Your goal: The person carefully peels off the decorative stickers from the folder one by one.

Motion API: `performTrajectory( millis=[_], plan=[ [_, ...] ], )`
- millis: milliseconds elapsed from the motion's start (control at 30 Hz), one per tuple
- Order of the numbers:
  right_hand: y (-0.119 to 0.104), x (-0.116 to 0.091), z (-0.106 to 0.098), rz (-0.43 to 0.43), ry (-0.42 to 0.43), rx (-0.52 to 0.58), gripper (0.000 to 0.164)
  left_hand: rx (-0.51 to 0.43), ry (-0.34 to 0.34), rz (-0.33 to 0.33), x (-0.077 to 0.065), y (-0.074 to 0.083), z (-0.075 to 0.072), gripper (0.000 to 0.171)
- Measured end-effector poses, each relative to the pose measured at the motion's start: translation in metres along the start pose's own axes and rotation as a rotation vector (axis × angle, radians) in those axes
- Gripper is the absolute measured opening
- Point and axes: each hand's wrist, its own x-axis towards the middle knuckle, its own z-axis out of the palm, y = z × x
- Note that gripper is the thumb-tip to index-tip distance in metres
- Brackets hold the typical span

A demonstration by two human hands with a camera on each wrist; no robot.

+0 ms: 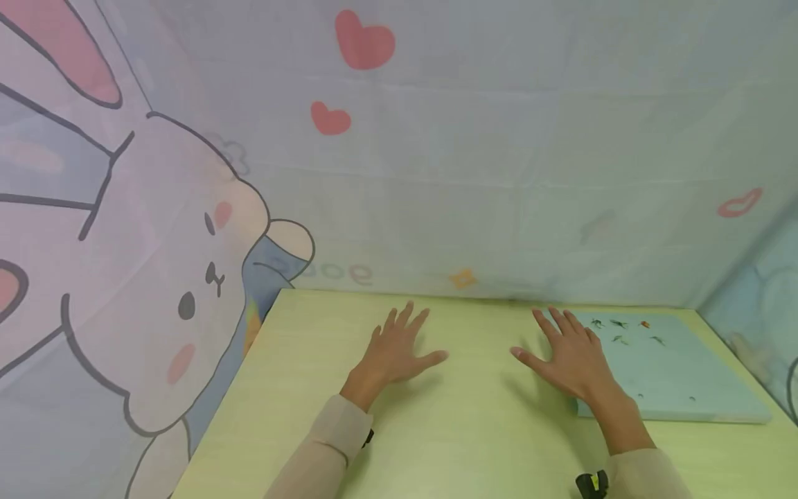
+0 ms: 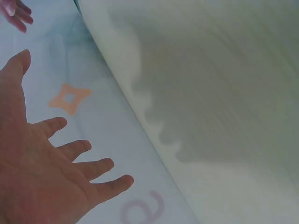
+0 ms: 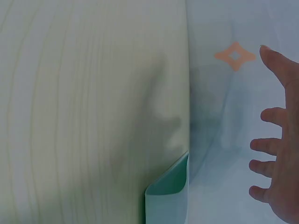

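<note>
My left hand [image 1: 394, 352] hovers palm down over the pale wooden table [image 1: 474, 430], fingers spread and holding nothing; its shadow falls on the tabletop. To the right, my right hand [image 1: 572, 357] is held out the same way, thumb pointing inward. It overlaps the left edge of a light green mat [image 1: 679, 374] in the head view. Several small insect-like figures [image 1: 618, 324] show near the mat's far side. In the right wrist view, the mat's near edge [image 3: 166, 205] looks folded or curled, with a darker green inside. The left wrist view shows the left palm [image 2: 42, 172] with fingers apart.
A pale cloth backdrop [image 1: 474, 173] with hearts hangs behind the table's far edge. A large printed rabbit [image 1: 187, 263] covers the cloth on the left. Another cloth wall [image 1: 763, 305] stands at the right, with a dark cable-like curve [image 1: 792, 395] beside the table.
</note>
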Motion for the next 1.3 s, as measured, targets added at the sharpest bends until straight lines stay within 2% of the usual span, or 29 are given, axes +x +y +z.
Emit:
performTrajectory(
  millis=[233, 467, 633, 967, 1133, 1300],
  plan=[
    [0.019, -0.004, -0.006, 0.015, -0.025, -0.004, 0.095, 0.007, -0.044, 0.049, 0.010, 0.023, 0.005, 0.095],
    [0.042, -0.008, -0.014, 0.026, -0.032, 0.002, 0.087, 0.046, -0.085, 0.115, 0.018, 0.055, 0.019, 0.093],
    [0.063, -0.011, -0.012, 0.049, -0.025, 0.012, 0.086, 0.073, -0.094, 0.144, 0.025, 0.081, 0.030, 0.092],
    [0.103, -0.033, -0.006, 0.127, -0.013, -0.004, 0.090, 0.186, -0.108, 0.171, 0.034, 0.142, 0.059, 0.090],
    [0.115, -0.043, -0.009, 0.170, -0.033, -0.013, 0.092, 0.267, -0.126, 0.235, 0.034, 0.166, 0.070, 0.085],
    [0.130, -0.053, -0.013, 0.222, -0.068, -0.020, 0.094, 0.361, -0.183, 0.322, 0.029, 0.188, 0.080, 0.080]
  ],
)
